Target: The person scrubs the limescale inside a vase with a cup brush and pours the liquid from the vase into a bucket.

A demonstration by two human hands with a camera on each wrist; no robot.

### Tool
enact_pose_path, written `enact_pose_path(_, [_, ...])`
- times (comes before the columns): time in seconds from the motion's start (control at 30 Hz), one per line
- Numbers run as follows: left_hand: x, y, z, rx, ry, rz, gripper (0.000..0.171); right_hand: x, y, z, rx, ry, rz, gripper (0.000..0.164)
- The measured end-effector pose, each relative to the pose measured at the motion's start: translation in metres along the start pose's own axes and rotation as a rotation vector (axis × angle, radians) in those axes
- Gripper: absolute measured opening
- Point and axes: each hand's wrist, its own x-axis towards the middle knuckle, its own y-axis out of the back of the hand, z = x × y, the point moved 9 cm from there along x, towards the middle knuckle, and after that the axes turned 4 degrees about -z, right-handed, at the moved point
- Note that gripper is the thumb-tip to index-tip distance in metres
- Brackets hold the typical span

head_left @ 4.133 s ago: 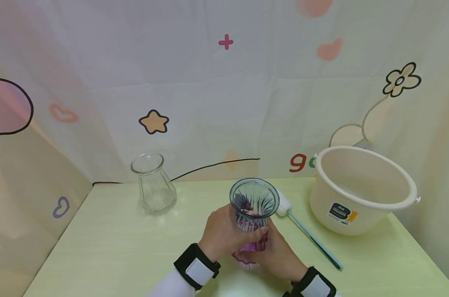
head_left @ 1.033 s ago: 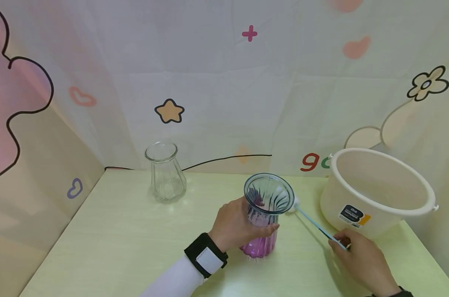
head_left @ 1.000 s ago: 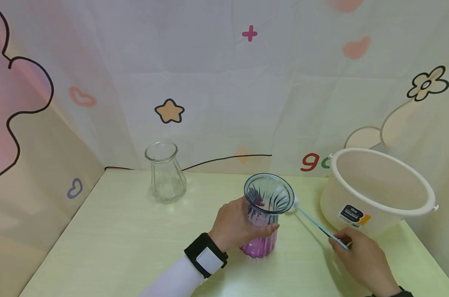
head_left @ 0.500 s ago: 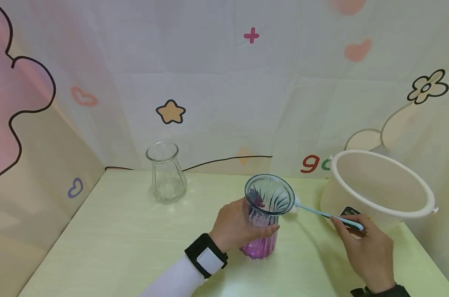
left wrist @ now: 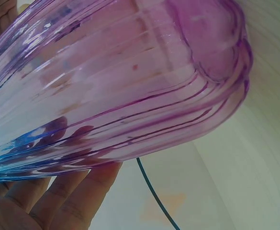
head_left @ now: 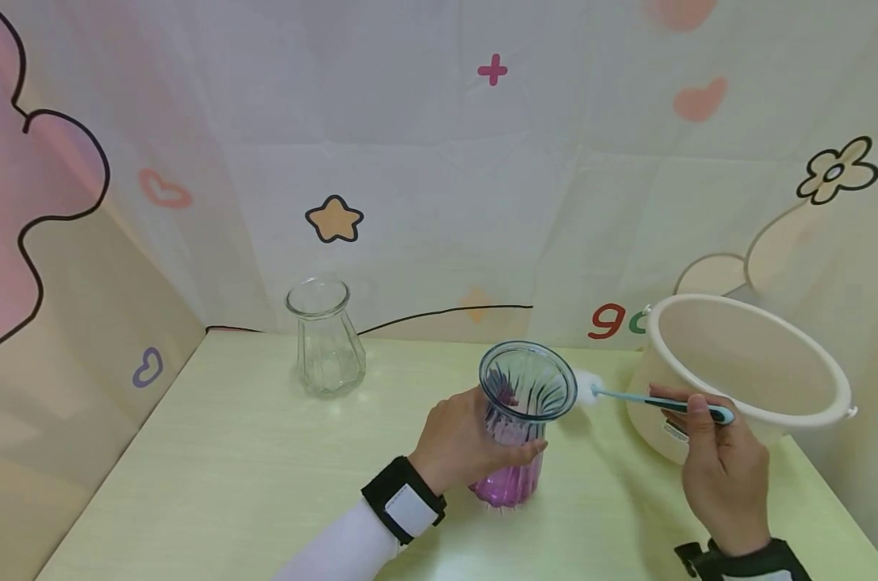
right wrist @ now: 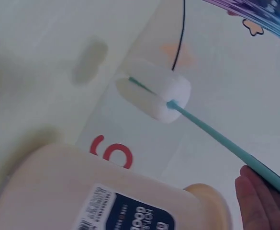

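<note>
My left hand [head_left: 453,444] grips a ribbed glass vase [head_left: 510,480], blue-grey at its flared rim and purple at the base. The thumb lies across the near side; in the left wrist view, fingers [left wrist: 75,201] show behind the glass [left wrist: 125,105]. To the right, my right hand [head_left: 729,476] holds a sponge bottle brush [head_left: 631,396] by its light blue and dark handle. Its white sponge head [head_left: 587,386] is raised just right of the vase's rim, outside it. The right wrist view shows the whole sponge head [right wrist: 154,91] with its slit.
A cream bucket [head_left: 664,355] with a dark label stands behind my right hand at the back right. Towards the back left is a clear glass vase [head_left: 330,355], upright on the pale table [head_left: 250,484]. A printed cloth [head_left: 410,161] hangs along the table's back edge.
Earlier both hands held the purple vase and the brush lay on the table. My right hand has since taken the brush's handle, lifted it and turned its grip. The left hand stays on the vase.
</note>
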Motion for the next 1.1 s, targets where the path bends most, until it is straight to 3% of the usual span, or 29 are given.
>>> enact_pose_path(0.07, [0.000,0.000,0.000,0.000,0.001,0.001,0.080,0.004,0.003,-0.007,0.125,0.036,0.016,0.025])
enact_pose_path(0.27, [-0.001,0.000,-0.001,-0.010,0.004,0.003,0.081,0.022,0.013,-0.032,0.653,0.157,0.075,0.028])
enact_pose_path(0.53, [-0.001,0.000,0.000,0.008,-0.002,0.014,0.083,0.039,0.025,-0.063,1.126,0.249,0.177,0.030])
enact_pose_path(0.67, [-0.001,-0.001,-0.001,0.003,0.006,0.011,0.084,0.045,0.028,-0.072,1.200,0.244,0.207,0.029])
enact_pose_path(0.87, [0.000,-0.002,-0.001,0.005,0.011,0.013,0.083,0.054,0.030,-0.084,1.181,0.216,0.211,0.034])
enact_pose_path(0.97, [0.000,-0.001,-0.002,-0.003,0.013,0.012,0.083,0.060,0.031,-0.089,1.187,0.188,0.192,0.042])
enact_pose_path(1.1, [0.000,-0.001,-0.001,-0.008,0.015,0.008,0.083,0.069,0.030,-0.097,1.292,0.177,0.130,0.049])
